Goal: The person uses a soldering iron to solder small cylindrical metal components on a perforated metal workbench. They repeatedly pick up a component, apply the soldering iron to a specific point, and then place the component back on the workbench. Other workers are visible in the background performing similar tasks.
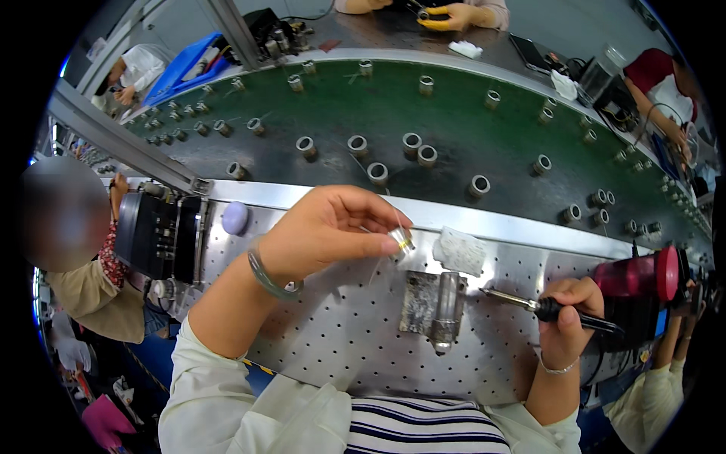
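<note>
Desk: perforated metal desk nearest, a steel fixture standing on it.
Right hand: right hand, its grip closed around a soldering iron; the tip lies just beside the fixture.
Left hand: left hand, its grip pinched on a small metal cylinder, raised above the desk left of the fixture.
Cloth: white pad behind the fixture.
Belt: green conveyor beyond, carrying many metal rings.
</note>
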### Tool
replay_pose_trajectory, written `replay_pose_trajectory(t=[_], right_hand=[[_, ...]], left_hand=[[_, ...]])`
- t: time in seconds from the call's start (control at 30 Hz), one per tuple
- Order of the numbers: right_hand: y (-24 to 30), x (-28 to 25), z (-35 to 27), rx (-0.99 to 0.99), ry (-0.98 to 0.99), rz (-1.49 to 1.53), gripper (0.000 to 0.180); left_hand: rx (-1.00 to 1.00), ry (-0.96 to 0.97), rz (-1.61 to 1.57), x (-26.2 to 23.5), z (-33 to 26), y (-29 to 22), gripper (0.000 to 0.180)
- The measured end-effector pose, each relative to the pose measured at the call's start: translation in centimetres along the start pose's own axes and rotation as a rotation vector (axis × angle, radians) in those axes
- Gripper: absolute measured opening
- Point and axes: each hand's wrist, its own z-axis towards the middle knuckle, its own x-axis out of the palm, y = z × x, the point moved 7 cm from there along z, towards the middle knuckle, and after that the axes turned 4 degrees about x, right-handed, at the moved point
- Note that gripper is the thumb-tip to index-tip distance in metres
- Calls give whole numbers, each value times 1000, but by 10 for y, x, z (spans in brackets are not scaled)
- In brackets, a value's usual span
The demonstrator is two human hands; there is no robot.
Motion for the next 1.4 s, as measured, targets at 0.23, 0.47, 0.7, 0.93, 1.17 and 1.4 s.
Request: replay_pose_trajectory(t=[0.23, 0.47, 0.7, 0.93, 1.17, 1.4], right_hand=[[3, -5, -1, -11, 9, 6, 22], [4, 2, -4, -23, 73, 12, 21], [1, 12, -1, -21, 172, 69, 20], [-2, 15, -1, -20, 233, 32, 20], [-2, 15, -2, -82, 286, -23, 23], [0, 16, -1, -153, 347, -60, 25]], left_hand=[[-201, 229, -206, 41, 31, 31, 32], [-269, 358, -196, 47, 37, 38, 33], [-323, 413, -264, 69, 20, 42, 40], [-104, 307, -312, 66, 19, 39, 31], [-50, 302, -196, 63, 17, 31, 18], [-20, 319, -124, 62, 16, 31, 16]])
